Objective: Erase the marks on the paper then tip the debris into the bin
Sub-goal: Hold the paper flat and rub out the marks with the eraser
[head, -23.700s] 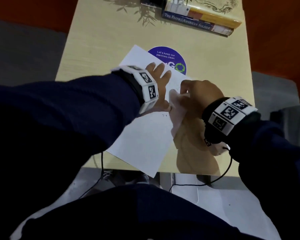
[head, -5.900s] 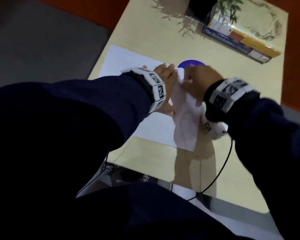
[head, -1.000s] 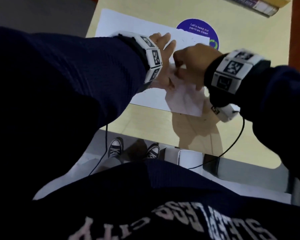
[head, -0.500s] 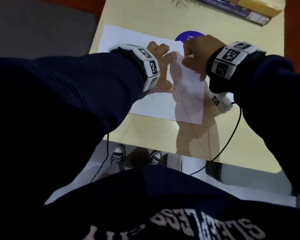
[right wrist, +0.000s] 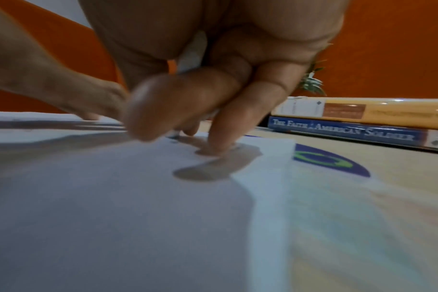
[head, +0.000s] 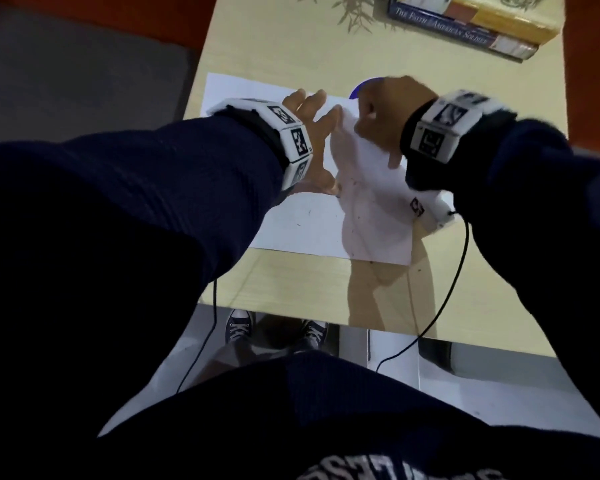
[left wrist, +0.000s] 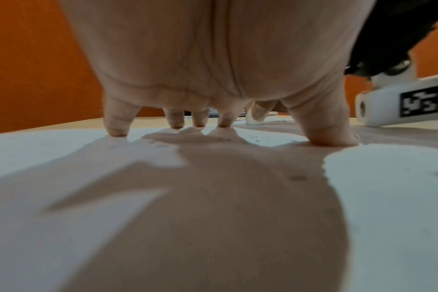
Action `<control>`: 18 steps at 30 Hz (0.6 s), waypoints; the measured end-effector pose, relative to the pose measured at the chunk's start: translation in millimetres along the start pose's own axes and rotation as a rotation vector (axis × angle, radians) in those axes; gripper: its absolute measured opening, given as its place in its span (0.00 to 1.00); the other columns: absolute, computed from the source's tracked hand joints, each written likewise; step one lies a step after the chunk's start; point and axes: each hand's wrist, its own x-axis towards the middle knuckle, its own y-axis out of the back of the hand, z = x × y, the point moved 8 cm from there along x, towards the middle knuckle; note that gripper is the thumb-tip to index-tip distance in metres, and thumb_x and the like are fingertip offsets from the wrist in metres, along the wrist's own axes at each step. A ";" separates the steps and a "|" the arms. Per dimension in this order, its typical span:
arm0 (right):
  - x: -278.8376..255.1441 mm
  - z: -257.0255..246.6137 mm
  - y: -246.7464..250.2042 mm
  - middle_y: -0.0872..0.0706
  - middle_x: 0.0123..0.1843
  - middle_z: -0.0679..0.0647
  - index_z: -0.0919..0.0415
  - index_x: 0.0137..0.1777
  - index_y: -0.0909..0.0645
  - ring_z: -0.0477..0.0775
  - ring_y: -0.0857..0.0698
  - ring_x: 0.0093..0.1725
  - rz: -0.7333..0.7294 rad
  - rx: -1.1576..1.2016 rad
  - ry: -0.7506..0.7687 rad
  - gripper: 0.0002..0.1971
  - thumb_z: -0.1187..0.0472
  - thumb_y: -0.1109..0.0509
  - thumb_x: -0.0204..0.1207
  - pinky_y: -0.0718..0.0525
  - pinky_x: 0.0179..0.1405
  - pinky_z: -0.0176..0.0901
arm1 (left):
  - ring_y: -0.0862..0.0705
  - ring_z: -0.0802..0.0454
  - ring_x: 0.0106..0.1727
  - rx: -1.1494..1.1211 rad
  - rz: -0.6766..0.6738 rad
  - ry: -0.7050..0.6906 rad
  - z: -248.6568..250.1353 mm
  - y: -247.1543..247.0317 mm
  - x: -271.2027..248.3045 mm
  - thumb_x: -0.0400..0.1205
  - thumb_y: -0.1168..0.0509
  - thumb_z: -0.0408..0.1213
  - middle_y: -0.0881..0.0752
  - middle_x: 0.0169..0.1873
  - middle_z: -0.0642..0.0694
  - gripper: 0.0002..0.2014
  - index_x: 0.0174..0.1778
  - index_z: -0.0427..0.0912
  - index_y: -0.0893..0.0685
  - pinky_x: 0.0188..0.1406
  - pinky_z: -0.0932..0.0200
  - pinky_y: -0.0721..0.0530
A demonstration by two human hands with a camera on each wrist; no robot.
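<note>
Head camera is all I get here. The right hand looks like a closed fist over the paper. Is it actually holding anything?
Observer: Yes. The right wrist camera shows the right hand pinching a white eraser between thumb and fingers.
Operator: Is the eraser down on the sheet?
Observer: It appears so. In the left wrist camera its pale tip meets the paper, with dark crumbs beside it.
Operator: Is the left hand lying flat?
Observer: No. On the left hand only the fingertips and thumb press the paper; the palm is raised.

Right hand (head: 383,109) farther up paper (head: 302,223)
</note>
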 end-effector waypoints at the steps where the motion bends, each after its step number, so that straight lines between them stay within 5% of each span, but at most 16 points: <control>1: -4.7 -6.0 -8.0 0.19 0.39 0.55 0.55 0.38 0.26 0.62 0.17 0.38 -0.037 -0.009 0.025 0.09 0.58 0.41 0.80 0.19 0.46 0.47 | 0.60 0.44 0.83 0.008 0.008 0.000 0.1 0.2 0.0 0.70 0.31 0.65 0.58 0.84 0.47 0.54 0.84 0.51 0.55 0.76 0.36 0.52; 4: -10.9 -12.0 -15.5 0.15 0.42 0.53 0.54 0.42 0.24 0.54 0.20 0.28 -0.117 -0.013 0.065 0.06 0.57 0.40 0.80 0.17 0.43 0.46 | 0.58 0.44 0.83 0.007 0.031 -0.017 -1.3 -0.6 1.4 0.70 0.32 0.66 0.57 0.84 0.46 0.54 0.84 0.51 0.54 0.76 0.36 0.51; 8: 1.4 -5.4 2.2 0.14 0.43 0.58 0.55 0.39 0.25 0.64 0.14 0.43 0.011 0.015 0.006 0.06 0.59 0.39 0.78 0.16 0.51 0.49 | 0.58 0.42 0.83 0.034 0.012 -0.038 -1.2 -1.3 0.5 0.69 0.33 0.69 0.57 0.84 0.46 0.53 0.84 0.52 0.54 0.76 0.35 0.50; 11: -12.3 -20.1 -18.1 0.21 0.32 0.51 0.52 0.43 0.25 0.58 0.20 0.35 -0.076 -0.022 0.072 0.04 0.57 0.39 0.79 0.21 0.42 0.42 | 0.59 0.43 0.83 0.066 0.037 -0.059 3.4 2.9 -2.9 0.73 0.34 0.65 0.56 0.84 0.45 0.48 0.84 0.51 0.52 0.76 0.40 0.55; 15: 0.3 -5.8 0.1 0.16 0.39 0.57 0.56 0.42 0.23 0.63 0.16 0.40 0.011 0.023 -0.024 0.05 0.58 0.39 0.77 0.16 0.50 0.49 | 0.59 0.43 0.83 0.043 0.021 -0.030 -8.2 -7.7 7.7 0.69 0.34 0.69 0.58 0.84 0.46 0.55 0.84 0.51 0.55 0.75 0.34 0.50; 18: -6.5 -18.2 -8.5 0.20 0.33 0.52 0.54 0.39 0.25 0.58 0.19 0.34 -0.030 -0.025 0.025 0.07 0.59 0.40 0.79 0.20 0.46 0.45 | 0.58 0.42 0.83 0.088 0.008 -0.041 -2.9 -5.9 9.1 0.69 0.34 0.69 0.57 0.84 0.45 0.53 0.84 0.52 0.54 0.76 0.35 0.52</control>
